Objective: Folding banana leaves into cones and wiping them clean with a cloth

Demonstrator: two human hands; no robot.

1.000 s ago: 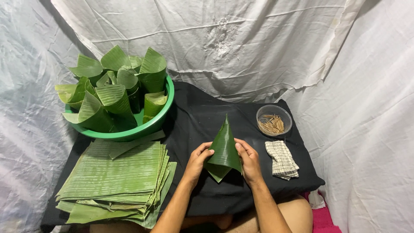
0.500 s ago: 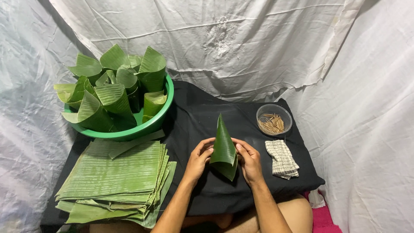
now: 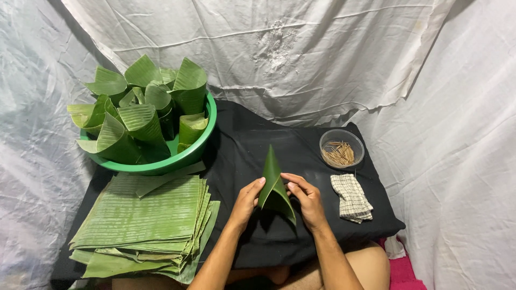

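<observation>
Black cloth (image 3: 322,236) underneath: both hands, left hand (image 3: 247,201) and right hand (image 3: 306,198), pinch a rolled banana-leaf cone (image 3: 273,182); looser fingers would likely let it unroll.

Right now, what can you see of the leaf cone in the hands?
The leaf cone is green banana leaf, smooth and ribbed, rolled into a narrow cone. Its pointed tip stands up and away from the person; the open mouth faces down toward them. It is held above the black cloth, left hand and right hand pinching its sides.

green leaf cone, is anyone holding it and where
Yes: both hands hold the green rolled banana-leaf cone at its wide lower half, left hand and right hand on opposite sides, tip up.
</observation>
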